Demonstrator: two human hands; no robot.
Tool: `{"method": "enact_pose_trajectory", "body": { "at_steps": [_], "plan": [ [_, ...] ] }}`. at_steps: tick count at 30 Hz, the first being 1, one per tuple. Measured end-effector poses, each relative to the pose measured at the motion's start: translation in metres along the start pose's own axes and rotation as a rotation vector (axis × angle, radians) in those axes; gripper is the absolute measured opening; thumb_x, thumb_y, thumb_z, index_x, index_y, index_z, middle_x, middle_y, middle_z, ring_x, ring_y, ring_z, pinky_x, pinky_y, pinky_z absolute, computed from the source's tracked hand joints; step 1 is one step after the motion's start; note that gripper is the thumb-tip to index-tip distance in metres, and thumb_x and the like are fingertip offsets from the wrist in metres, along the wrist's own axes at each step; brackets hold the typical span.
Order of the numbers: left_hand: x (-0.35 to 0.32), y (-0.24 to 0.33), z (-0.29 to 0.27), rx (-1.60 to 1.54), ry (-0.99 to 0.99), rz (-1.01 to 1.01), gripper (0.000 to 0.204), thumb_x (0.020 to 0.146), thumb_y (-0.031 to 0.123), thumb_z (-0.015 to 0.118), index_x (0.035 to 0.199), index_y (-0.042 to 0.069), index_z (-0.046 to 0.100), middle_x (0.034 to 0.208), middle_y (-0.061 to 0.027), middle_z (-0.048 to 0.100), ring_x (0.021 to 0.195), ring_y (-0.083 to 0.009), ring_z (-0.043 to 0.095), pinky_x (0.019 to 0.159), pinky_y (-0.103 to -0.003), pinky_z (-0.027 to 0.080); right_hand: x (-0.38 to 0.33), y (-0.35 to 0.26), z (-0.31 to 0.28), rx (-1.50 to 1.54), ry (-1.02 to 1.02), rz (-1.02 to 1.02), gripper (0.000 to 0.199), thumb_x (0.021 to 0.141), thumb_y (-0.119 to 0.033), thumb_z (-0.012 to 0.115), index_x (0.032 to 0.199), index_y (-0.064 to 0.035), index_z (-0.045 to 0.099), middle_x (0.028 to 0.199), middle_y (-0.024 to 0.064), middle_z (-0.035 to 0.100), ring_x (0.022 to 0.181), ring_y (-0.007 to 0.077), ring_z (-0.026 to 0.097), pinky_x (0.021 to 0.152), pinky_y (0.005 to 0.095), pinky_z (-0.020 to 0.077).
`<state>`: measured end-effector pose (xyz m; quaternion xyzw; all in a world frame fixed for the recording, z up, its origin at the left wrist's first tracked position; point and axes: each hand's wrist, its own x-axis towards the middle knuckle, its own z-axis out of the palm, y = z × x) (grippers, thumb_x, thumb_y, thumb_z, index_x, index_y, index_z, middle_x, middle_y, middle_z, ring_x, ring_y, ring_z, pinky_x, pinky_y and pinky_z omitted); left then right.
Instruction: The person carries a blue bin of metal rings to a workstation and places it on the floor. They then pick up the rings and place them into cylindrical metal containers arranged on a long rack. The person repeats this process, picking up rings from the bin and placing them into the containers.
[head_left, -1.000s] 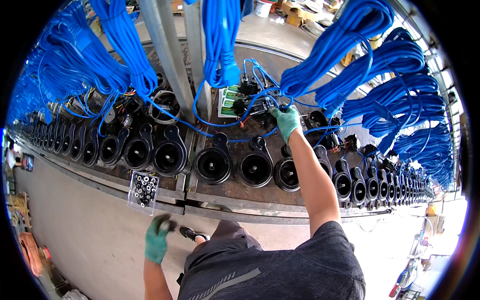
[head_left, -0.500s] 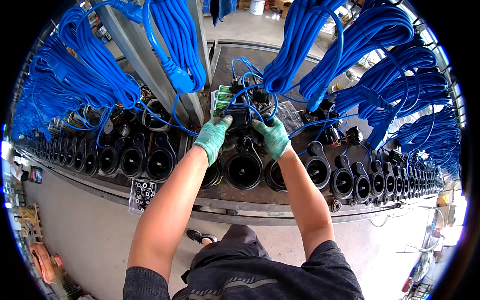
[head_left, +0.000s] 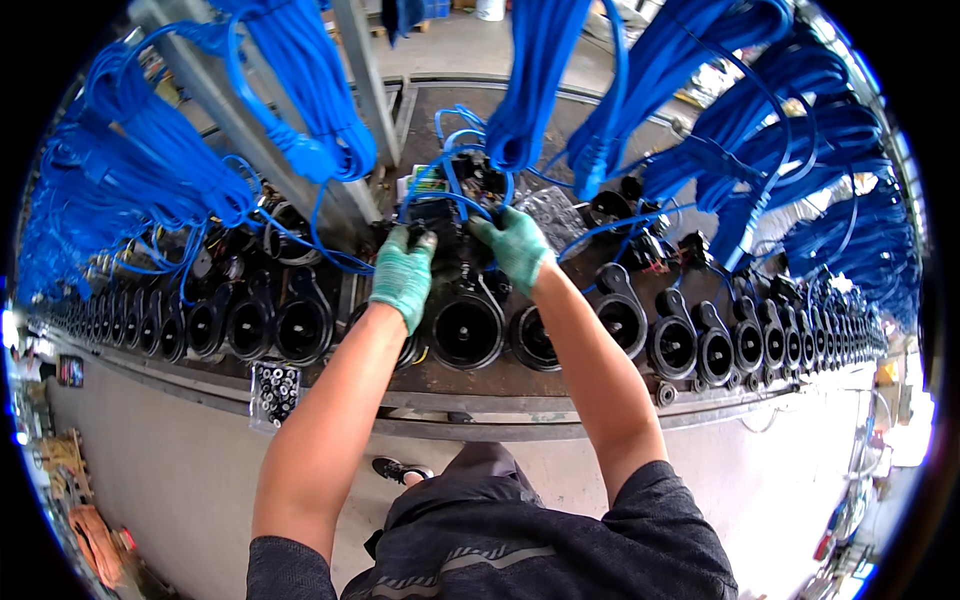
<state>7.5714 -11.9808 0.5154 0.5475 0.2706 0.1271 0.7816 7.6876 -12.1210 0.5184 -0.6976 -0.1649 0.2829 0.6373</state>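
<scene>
Both my hands wear green knitted gloves and reach to the middle of the bench. Between them is a black box-shaped housing (head_left: 436, 218) with blue cable running from it. My left hand (head_left: 404, 272) is closed on its near left side. At its right side my right hand (head_left: 516, 250) grips with bent fingers, partly hidden by the blue cable (head_left: 466, 205). Just in front of my hands lies a round black pump casing (head_left: 467, 331) with a narrow neck pointing away from me. The housing's underside is hidden.
Similar black casings (head_left: 305, 328) line the bench's near edge both ways. Coiled blue cables (head_left: 535, 90) hang overhead on both sides. A metal post (head_left: 335, 195) rises left of my hands. A clear bag of small rings (head_left: 275, 393) sits at the front edge; green-and-white packets (head_left: 428, 180) lie behind the housing.
The whole view has shifted a little. The black housing has moved slightly left and away from me. My right hand has moved slightly farther from me; both hands stay at the housing.
</scene>
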Motion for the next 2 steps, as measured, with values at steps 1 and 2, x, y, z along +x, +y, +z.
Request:
{"method": "enact_pose_trajectory", "body": {
  "at_steps": [1, 2],
  "plan": [
    [0.0124, -0.0134, -0.012, 0.088, 0.023, 0.113, 0.025, 0.103, 0.011, 0.053, 0.128, 0.007, 0.053, 0.114, -0.0128, 0.066, 0.088, -0.0275, 0.072, 0.073, -0.039, 0.064, -0.0053, -0.0154, 0.006, -0.015, -0.004, 0.046, 0.029, 0.097, -0.015, 0.069, 0.12, 0.0024, 0.064, 0.1, 0.0074, 0.072, 0.084, 0.0126, 0.063, 0.076, 0.0313, 0.0532],
    [0.013, -0.0192, -0.0045, 0.093, 0.008, 0.102, 0.025, 0.103, 0.011, 0.053, 0.128, 0.007, 0.053, 0.114, -0.0128, 0.066, 0.088, -0.0275, 0.072, 0.073, -0.039, 0.064, -0.0086, -0.024, 0.0108, -0.025, -0.004, 0.097, 0.029, 0.097, -0.015, 0.068, 0.12, 0.0017, 0.064, 0.1, 0.0071, 0.072, 0.084, 0.0122, 0.063, 0.077, 0.0314, 0.0528]
  ]
}}
